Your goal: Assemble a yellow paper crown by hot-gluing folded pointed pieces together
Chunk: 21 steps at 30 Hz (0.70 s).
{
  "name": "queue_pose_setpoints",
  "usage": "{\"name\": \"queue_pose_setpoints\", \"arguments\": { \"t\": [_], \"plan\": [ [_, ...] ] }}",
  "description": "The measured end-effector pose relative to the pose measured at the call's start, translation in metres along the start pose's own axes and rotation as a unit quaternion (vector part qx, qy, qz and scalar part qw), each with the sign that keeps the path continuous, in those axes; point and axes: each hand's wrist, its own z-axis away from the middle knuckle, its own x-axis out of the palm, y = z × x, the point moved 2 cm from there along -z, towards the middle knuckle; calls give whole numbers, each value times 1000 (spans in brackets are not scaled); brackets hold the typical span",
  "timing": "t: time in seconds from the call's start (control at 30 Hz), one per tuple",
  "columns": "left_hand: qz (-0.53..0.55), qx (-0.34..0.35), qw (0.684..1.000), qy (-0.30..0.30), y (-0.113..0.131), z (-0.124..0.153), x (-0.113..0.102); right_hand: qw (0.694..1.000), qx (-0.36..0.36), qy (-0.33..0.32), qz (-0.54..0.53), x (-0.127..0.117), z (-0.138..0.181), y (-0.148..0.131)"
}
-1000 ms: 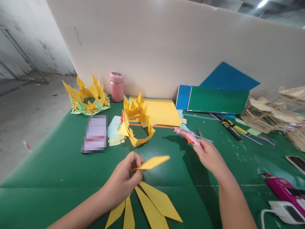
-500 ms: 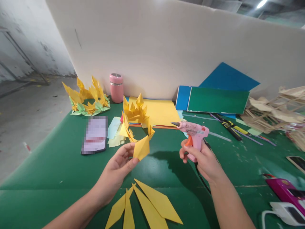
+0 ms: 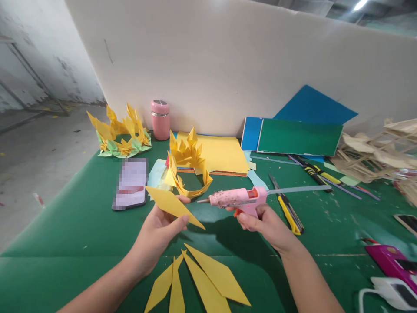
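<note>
My left hand [image 3: 159,232] pinches a folded yellow paper petal [image 3: 172,206] and holds it flat above the green table. My right hand [image 3: 265,226] grips a pink glue gun [image 3: 236,199] by its handle, with a finger on the orange trigger. The nozzle points left and ends a short way right of the petal. A clear glue stick juts from the gun's back. Several more yellow petals [image 3: 202,278] lie fanned on the table below my hands. A yellow paper crown ring [image 3: 189,174] sits just beyond the held petal.
A phone [image 3: 130,182] lies left of the ring, with a pink flask [image 3: 160,119] and a yellow-green paper flower [image 3: 120,132] behind. Yellow sheets [image 3: 221,152], blue and green boards [image 3: 298,137], a yellow utility knife [image 3: 288,208], wooden sticks [image 3: 374,152] and pink and white devices [image 3: 391,265] fill the right.
My right hand took the glue gun off the table, lifted it and swung its nozzle leftwards toward the petal. My left hand turned the petal flat and held it a little further left.
</note>
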Motion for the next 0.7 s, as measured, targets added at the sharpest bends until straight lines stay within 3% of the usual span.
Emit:
{"name": "queue_pose_setpoints", "arguments": {
  "t": [0.23, 0.5, 0.7],
  "plan": [
    [28, 22, 999, 12, -2, -2, -1, 999, 2, -8, 46, 3, 1, 2],
    [70, -32, 995, 61, -4, -4, -1, 999, -1, -7, 35, 6, 1, 4],
    [72, -26, 995, 63, -2, -3, 0, 997, -13, 11, 70, 8, 2, 0]
  ]
}}
